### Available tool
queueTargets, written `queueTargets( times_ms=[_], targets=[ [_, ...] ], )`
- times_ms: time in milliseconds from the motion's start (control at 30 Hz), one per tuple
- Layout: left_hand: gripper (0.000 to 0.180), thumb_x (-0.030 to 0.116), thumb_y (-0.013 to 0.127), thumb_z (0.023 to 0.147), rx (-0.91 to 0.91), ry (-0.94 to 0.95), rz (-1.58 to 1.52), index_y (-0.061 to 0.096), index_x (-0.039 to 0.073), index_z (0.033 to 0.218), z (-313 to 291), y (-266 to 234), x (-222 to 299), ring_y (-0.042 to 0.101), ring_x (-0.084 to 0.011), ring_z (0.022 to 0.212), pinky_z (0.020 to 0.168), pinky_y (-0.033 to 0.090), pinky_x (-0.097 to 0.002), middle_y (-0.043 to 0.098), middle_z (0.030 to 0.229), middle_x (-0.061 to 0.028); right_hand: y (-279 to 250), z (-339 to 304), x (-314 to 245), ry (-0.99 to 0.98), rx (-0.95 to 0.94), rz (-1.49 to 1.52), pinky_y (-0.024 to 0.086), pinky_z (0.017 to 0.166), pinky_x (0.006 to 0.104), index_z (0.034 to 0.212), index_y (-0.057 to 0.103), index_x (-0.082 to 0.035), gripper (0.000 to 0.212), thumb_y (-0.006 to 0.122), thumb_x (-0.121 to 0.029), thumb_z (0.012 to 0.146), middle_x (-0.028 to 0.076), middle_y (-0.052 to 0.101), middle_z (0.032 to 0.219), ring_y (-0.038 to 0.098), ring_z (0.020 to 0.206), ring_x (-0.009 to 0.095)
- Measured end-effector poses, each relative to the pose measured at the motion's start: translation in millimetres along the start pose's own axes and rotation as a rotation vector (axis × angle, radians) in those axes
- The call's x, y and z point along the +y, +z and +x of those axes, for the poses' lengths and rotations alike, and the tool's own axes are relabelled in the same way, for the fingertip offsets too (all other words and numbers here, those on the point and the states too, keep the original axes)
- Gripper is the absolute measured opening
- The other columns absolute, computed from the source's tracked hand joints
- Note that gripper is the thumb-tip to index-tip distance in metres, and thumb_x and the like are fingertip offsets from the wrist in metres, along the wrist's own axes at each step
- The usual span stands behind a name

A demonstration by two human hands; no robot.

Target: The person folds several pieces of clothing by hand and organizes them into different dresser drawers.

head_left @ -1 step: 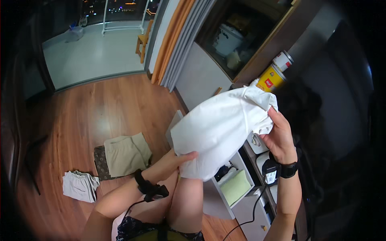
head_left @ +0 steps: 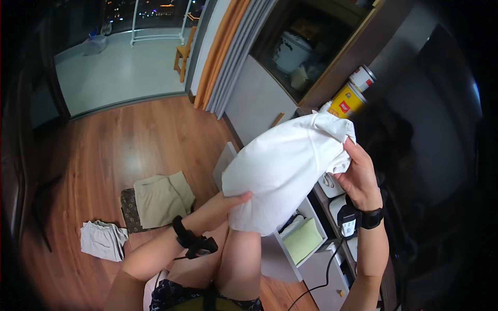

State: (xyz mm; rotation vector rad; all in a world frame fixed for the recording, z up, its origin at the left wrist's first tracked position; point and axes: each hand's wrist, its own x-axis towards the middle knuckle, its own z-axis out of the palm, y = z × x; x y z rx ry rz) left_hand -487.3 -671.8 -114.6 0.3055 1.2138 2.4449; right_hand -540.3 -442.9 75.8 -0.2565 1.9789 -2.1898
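Observation:
A white cloth garment point(head_left: 277, 168) hangs loosely folded between my hands, in front of my knees. Its exact kind cannot be made out. My left hand point(head_left: 228, 203) pinches its near left edge, thumb on top and fingers hidden beneath the cloth. At the far right end, where the fabric is bunched, my right hand point(head_left: 359, 173) grips it with the thumb on the near side. Below the garment stands an open drawer point(head_left: 311, 252) with a folded pale green cloth point(head_left: 302, 241) and darker items inside.
Folded beige clothing point(head_left: 163, 200) lies on a dark patterned piece point(head_left: 129, 210) on the wooden floor to the left. Nearer is a folded light grey garment point(head_left: 104, 239). A black cable point(head_left: 328, 272) hangs by my right forearm. Cans point(head_left: 348, 101) stand on the cabinet.
My hands and the white garment have shifted only very slightly; both grips stay the same.

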Motion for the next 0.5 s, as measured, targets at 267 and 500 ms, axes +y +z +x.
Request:
queueTargets(
  times_ms=[267,500],
  targets=[
    [0.049,0.035,0.047,0.096,0.168,-0.129,-0.356,0.039,0.006,0.135,-22,17,43,0.050,-0.0224,0.118,0.099,0.040,-0.0399,0.050,0.131,-0.0073,-43,-17,26,0.001,0.187,-0.253,0.049,0.086,0.0292,0.122,0.045,0.004,0.037,0.056,-0.015,0.092,0.012,0.061,0.111,0.061,0.096,0.018],
    [0.056,0.040,0.045,0.096,0.003,-0.043,-0.429,0.031,0.010,0.141,-25,65,15,0.041,-0.0237,0.128,0.107,0.033,-0.0403,0.042,0.140,-0.0081,10,-79,110,-0.294,-0.602,-0.744,0.004,0.113,0.0412,0.148,-0.002,-0.007,0.114,0.080,-0.029,0.071,0.018,0.003,0.153,-0.002,0.142,0.029]
  ],
)
